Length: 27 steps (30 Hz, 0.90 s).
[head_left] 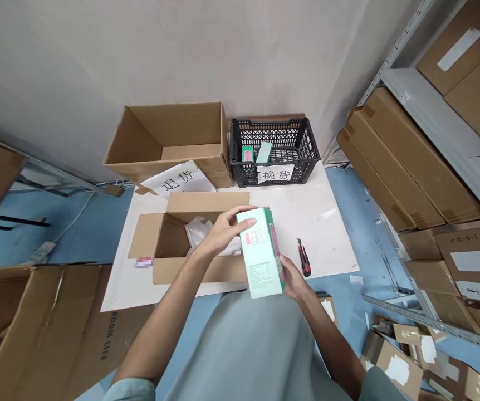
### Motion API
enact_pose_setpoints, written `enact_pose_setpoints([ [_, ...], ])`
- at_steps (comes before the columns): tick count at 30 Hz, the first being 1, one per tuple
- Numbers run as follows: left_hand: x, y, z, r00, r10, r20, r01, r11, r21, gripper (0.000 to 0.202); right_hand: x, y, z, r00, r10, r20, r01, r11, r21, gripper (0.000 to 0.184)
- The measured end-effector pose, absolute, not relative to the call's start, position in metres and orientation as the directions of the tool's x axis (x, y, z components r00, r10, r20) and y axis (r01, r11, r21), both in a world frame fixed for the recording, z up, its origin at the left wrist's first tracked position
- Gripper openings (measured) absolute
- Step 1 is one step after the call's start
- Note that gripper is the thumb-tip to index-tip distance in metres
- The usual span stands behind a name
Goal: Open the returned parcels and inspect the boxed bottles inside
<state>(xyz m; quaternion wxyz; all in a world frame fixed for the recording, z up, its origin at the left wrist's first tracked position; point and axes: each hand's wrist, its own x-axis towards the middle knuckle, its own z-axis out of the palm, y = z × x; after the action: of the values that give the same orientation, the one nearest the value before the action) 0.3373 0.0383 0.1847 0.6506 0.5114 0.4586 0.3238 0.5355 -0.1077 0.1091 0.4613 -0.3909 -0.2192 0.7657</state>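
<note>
A mint-green product box (260,262) with a pink side picture is held up in front of my body, tilted slightly. My left hand (225,231) grips its upper left, thumb lying across the printed face. Around its lower right side wraps my right hand (292,277), with some fingers hidden behind the box. Behind and left of it, an open cardboard carton (202,270) stands on the white table (307,217) with clear plastic wrapping (198,229) inside. A red and black utility knife (304,257) lies to the right of my right hand.
At the table's back stand a large open cardboard box (165,164) with a paper sign (179,179) and a black plastic crate (273,133) holding small green boxes (264,152). Shelves of cartons (415,161) line the right. Another large box (68,323) occupies the lower left.
</note>
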Motion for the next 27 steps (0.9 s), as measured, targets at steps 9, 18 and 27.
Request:
enact_pose_setpoints([
  [9,0.349,0.075,0.176,0.099,0.963,-0.251,0.135,0.237,0.962,0.079,0.553,-0.088,0.109,0.004,0.972,-0.237,-0.11,-0.235,-0.966,0.08],
  [18,0.377,0.138,0.155,0.057,0.99,-0.128,0.31,0.105,0.945,0.06,0.527,-0.041,0.113,0.259,0.962,0.09,0.584,-0.082,-0.808,0.077],
  [27,0.428,0.182,0.148,0.296,0.952,-0.081,0.181,0.027,0.983,0.065,0.564,0.118,0.114,0.341,0.939,-0.041,-0.083,-0.014,-0.996,0.081],
])
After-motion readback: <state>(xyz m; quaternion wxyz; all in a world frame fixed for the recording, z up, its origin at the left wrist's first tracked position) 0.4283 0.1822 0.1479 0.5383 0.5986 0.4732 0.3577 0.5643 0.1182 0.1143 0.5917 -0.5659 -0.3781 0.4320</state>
